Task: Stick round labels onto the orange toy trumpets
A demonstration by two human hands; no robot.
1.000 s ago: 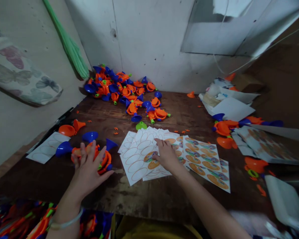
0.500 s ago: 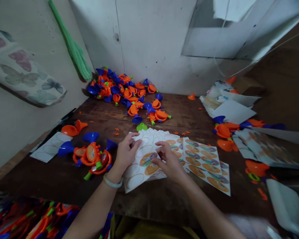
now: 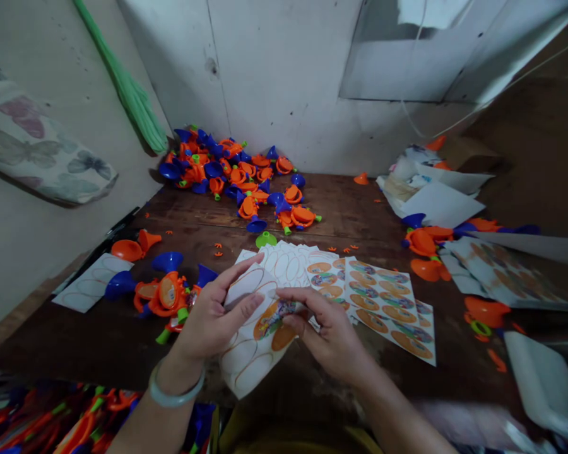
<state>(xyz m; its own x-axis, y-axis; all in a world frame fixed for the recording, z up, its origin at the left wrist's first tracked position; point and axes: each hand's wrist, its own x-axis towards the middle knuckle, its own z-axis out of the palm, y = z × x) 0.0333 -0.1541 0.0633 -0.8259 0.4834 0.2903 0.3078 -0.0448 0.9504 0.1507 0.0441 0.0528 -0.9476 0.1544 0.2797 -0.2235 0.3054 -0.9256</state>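
Observation:
My left hand (image 3: 213, 318) and my right hand (image 3: 324, 334) both hold a white sticker sheet (image 3: 250, 356) with orange oval outlines, lifted slightly off the table. Its round printed stickers (image 3: 277, 325) sit between my hands, and my right fingers pinch at them. Beneath and beyond lie a spread of white die-cut sheets (image 3: 286, 265) and printed sticker sheets (image 3: 388, 302). Left of my left hand stands a group of orange and blue plastic toy horns (image 3: 165, 296).
A large heap of orange and blue toy horns (image 3: 222, 173) lies against the back wall of the dark wooden table (image 3: 326, 202). Loose papers and more horns (image 3: 421, 243) sit at the right. A green funnel (image 3: 266, 239) and small orange bits lie about.
My left hand has moved from the toy horns onto the sticker sheet. Both hands have raised that sheet from the stack and tilted it toward me.

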